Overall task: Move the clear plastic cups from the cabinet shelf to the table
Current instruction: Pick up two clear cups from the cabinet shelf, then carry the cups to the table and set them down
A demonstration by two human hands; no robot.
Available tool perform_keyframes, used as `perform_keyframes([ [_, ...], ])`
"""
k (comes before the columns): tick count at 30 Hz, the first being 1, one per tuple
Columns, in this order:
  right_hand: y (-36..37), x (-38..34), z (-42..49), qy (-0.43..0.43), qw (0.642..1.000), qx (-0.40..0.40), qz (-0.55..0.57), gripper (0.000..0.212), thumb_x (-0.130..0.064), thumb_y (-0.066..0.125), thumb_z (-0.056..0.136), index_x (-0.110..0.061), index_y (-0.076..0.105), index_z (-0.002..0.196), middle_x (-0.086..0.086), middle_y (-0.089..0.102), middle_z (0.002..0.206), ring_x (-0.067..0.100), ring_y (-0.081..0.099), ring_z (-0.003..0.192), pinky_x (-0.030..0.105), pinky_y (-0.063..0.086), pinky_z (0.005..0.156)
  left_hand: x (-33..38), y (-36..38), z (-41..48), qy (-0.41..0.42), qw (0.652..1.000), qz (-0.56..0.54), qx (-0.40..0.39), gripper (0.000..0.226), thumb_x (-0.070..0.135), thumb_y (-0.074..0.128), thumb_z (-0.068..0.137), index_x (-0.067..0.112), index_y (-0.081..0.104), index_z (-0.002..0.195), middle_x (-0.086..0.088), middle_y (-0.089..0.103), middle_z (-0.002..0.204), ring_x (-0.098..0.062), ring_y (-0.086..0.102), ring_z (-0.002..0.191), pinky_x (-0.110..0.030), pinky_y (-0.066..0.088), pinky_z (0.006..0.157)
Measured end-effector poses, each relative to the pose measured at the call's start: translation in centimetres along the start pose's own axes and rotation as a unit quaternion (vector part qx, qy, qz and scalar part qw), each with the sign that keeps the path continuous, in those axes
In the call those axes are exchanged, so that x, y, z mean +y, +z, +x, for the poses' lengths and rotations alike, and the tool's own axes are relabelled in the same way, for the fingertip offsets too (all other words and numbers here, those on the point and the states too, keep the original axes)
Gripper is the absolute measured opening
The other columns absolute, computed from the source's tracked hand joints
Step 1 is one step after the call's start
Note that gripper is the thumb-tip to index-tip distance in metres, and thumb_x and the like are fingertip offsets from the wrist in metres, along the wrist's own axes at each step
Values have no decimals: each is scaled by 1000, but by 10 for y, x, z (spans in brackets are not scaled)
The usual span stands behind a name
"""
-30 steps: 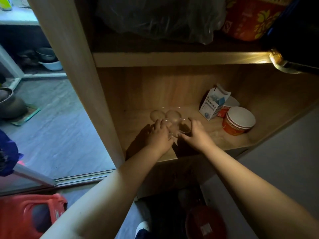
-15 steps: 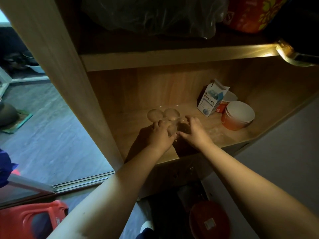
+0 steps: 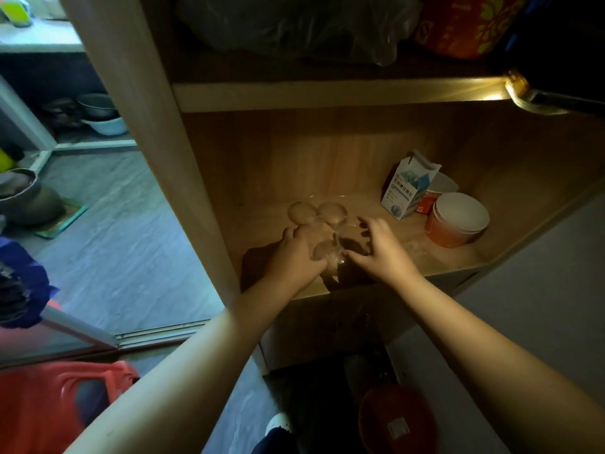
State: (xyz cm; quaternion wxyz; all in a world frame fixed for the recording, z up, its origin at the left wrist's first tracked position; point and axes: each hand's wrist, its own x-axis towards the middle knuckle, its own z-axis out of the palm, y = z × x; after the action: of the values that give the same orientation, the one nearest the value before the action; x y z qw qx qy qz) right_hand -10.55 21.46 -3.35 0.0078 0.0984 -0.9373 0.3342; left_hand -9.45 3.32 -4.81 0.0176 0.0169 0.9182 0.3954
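On lower shelf (image 3: 376, 267), dim light: clear cups (image 3: 327, 221) clustered left of centre, upside down. Left hand (image 3: 296, 257) curled round a near cup, fingers closed on it. Right hand (image 3: 381, 249) just beside, fingers spread over another cup; actual grip unclear. Carton (image 3: 407, 185) and orange tubs (image 3: 455, 219) further right, apart.

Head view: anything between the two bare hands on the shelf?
Yes: clear plastic cups sit between the left hand and right hand, head view.
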Motion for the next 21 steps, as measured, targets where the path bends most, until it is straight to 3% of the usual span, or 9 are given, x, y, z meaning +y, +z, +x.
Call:
perform_keyframes([
  [4,-19,-14,-23,-61,997,-30,-39,75,-32,70,76,-12,34,139,8,43,132,19,49,117,35,49,93,13,-15,-37,8,999,43,17,68,43,64,76,18,36,133,-7,40,134,-24,50,112,-33,45,80],
  [8,-34,-28,-51,-137,987,-53,-61,75,-36,69,76,-12,37,138,8,43,128,17,50,113,31,50,89,22,-21,-84,3,995,68,72,71,44,65,74,19,35,134,-6,40,137,-24,47,119,-31,41,85],
  [15,-17,-61,-97,-219,968,-120,-27,74,-52,63,70,-18,44,132,3,43,126,11,51,103,24,49,83,19,-36,-179,-61,986,47,149,67,49,65,66,20,46,124,-5,51,119,-21,57,101,-28,43,76],
  [19,20,-100,-118,-256,956,-143,-2,66,-46,75,67,-19,51,122,-5,42,112,9,48,93,22,42,77,1,-59,-242,-114,973,64,190,69,40,69,71,15,42,130,-9,50,118,-25,55,104,-35,46,87],
  [21,39,-127,-129,-301,938,-168,15,64,-42,78,66,-17,54,119,-1,46,108,12,49,90,23,42,77,-9,-74,-276,-144,962,70,223,68,34,71,71,12,44,129,-11,50,115,-28,55,103,-39,44,91],
])
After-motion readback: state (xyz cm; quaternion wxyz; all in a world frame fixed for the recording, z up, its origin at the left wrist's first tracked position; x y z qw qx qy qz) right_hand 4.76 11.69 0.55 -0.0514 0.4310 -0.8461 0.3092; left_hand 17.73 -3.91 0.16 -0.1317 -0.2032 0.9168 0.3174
